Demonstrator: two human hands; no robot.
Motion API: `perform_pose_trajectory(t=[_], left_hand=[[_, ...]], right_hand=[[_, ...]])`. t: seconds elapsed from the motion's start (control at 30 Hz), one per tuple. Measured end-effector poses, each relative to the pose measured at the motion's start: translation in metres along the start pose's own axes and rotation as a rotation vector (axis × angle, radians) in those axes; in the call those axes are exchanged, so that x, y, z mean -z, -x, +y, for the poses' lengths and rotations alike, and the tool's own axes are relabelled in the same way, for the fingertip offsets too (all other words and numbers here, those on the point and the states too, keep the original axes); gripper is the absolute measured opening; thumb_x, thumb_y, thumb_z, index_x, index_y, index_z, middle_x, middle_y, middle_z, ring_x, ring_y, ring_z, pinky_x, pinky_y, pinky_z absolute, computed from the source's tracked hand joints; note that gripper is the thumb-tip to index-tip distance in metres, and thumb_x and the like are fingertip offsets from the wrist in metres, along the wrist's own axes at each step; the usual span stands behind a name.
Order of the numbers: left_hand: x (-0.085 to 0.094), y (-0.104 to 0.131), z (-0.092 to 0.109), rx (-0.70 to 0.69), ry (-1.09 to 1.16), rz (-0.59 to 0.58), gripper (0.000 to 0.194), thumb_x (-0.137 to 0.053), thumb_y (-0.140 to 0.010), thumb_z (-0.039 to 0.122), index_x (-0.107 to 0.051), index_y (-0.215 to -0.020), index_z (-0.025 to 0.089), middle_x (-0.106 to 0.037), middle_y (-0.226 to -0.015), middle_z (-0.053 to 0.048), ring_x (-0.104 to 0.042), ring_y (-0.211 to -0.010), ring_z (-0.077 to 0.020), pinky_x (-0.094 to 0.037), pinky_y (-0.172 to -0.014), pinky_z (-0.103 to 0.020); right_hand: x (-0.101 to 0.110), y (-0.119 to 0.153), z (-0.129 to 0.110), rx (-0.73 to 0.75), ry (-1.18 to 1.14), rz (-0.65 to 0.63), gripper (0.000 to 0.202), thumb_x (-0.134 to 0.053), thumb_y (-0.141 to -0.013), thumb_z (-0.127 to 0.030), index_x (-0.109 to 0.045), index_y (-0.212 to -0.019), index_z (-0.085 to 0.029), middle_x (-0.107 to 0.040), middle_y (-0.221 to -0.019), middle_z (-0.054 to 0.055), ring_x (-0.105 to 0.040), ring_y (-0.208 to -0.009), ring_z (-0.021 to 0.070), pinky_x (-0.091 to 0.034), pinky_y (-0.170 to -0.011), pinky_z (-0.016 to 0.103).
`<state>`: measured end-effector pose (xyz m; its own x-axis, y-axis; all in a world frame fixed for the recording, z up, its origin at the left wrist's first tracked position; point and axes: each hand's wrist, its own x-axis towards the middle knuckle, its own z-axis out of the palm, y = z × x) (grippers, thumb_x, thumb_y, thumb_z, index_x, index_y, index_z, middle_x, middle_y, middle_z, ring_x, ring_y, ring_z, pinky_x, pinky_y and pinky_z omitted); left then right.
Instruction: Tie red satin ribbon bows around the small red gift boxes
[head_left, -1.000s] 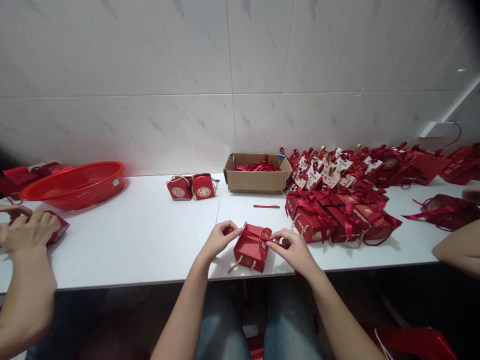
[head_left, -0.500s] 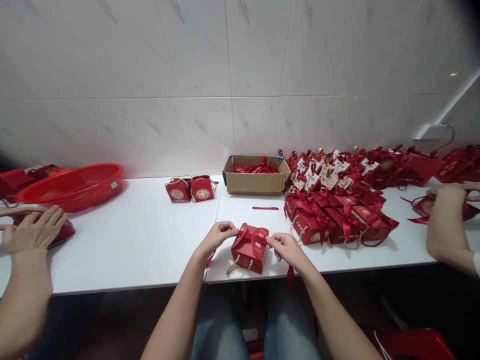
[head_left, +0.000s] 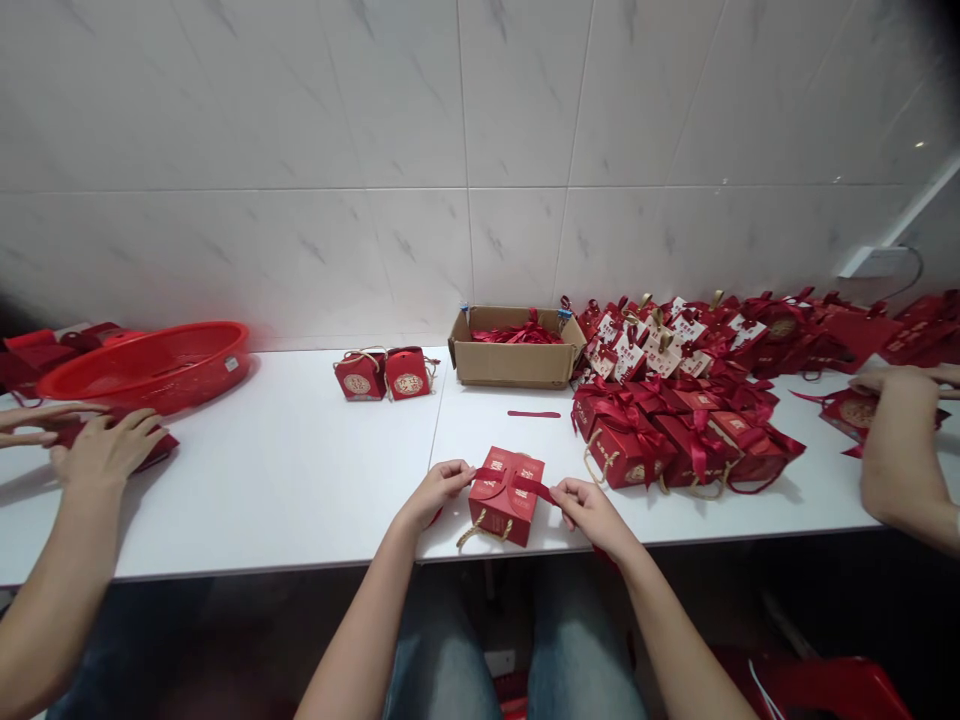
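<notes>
A red gift box [head_left: 504,520] with gold print and gold rope handles stands near the table's front edge. Its top flaps lie folded in, and a dark red ribbon [head_left: 531,486] runs across them. At the box's left, my left hand [head_left: 444,488] pinches one end of the ribbon. My right hand [head_left: 589,510] grips the other end, just off the box's right side. The ribbon looks taut between my fingers, and its loose tails hang partly hidden behind my hands.
A cardboard box [head_left: 517,364] of red ribbons stands at the wall, with a single ribbon strip [head_left: 533,414] before it. Bow-tied boxes [head_left: 690,440] crowd the right. Two small boxes [head_left: 386,374] stand left of centre. Beside a red basin [head_left: 150,370], a co-worker's hand [head_left: 109,450] works; another's arm [head_left: 904,450] is at right.
My hands have pulled the ribbon straighter, and the top flaps now lie flatter. My right hand is slightly farther from the box. The left co-worker's hands moved right with their red box.
</notes>
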<state>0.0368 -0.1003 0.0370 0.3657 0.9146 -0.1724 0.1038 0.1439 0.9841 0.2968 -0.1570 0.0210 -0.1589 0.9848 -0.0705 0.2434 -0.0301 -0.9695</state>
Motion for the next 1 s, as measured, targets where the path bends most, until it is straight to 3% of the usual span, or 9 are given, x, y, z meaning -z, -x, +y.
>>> perform_pose_trajectory(t=[0.27, 0.47, 0.7, 0.87, 1.0], left_hand=[[0.0, -0.002, -0.009, 0.026, 0.081, 0.016, 0.038, -0.07, -0.064, 0.047, -0.05, -0.063, 0.015, -0.05, -0.058, 0.002, -0.042, -0.052, -0.0088, -0.028, -0.052, -0.021], [0.003, 0.0, -0.011, 0.001, 0.002, 0.09, 0.036, -0.07, -0.065, 0.046, -0.055, -0.06, 0.013, -0.054, -0.06, 0.001, -0.044, -0.056, -0.0099, -0.032, -0.056, -0.022], [0.004, 0.002, -0.003, 0.0, -0.108, 0.155, 0.033, -0.068, -0.066, 0.046, -0.066, -0.066, 0.012, -0.059, -0.061, -0.002, -0.047, -0.06, -0.0141, -0.033, -0.056, -0.025], [-0.001, 0.007, 0.003, -0.027, -0.143, 0.199, 0.027, -0.067, -0.068, 0.042, -0.065, -0.06, 0.016, -0.056, -0.056, 0.0, -0.045, -0.057, -0.014, -0.03, -0.054, -0.027], [-0.01, 0.016, -0.003, -0.064, -0.139, 0.224, 0.029, -0.065, -0.07, 0.045, -0.063, -0.062, 0.017, -0.059, -0.062, -0.002, -0.049, -0.061, -0.0156, -0.034, -0.058, -0.027]], right_hand=[[-0.008, 0.002, 0.022, 0.01, -0.043, 0.021, 0.046, -0.042, -0.082, -0.06, -0.044, -0.064, -0.018, -0.043, -0.05, -0.004, -0.037, -0.049, 0.0091, -0.03, -0.053, 0.022], [-0.006, 0.006, 0.025, 0.024, 0.093, 0.133, 0.051, -0.042, -0.08, -0.064, -0.035, -0.057, -0.018, -0.03, -0.053, -0.004, -0.032, -0.053, 0.0096, -0.026, -0.051, 0.023], [-0.007, 0.001, 0.031, 0.073, 0.18, 0.263, 0.052, -0.044, -0.08, -0.062, -0.042, -0.054, -0.017, -0.037, -0.052, -0.003, -0.037, -0.055, 0.0109, -0.029, -0.054, 0.022], [-0.01, -0.006, 0.034, 0.083, 0.266, 0.361, 0.052, -0.048, -0.078, -0.061, -0.043, -0.052, -0.017, -0.041, -0.051, -0.002, -0.037, -0.053, 0.0108, -0.029, -0.054, 0.022], [-0.009, -0.012, 0.033, 0.081, 0.316, 0.429, 0.053, -0.047, -0.078, -0.064, -0.043, -0.052, -0.018, -0.041, -0.05, -0.002, -0.037, -0.052, 0.0115, -0.029, -0.053, 0.023]])
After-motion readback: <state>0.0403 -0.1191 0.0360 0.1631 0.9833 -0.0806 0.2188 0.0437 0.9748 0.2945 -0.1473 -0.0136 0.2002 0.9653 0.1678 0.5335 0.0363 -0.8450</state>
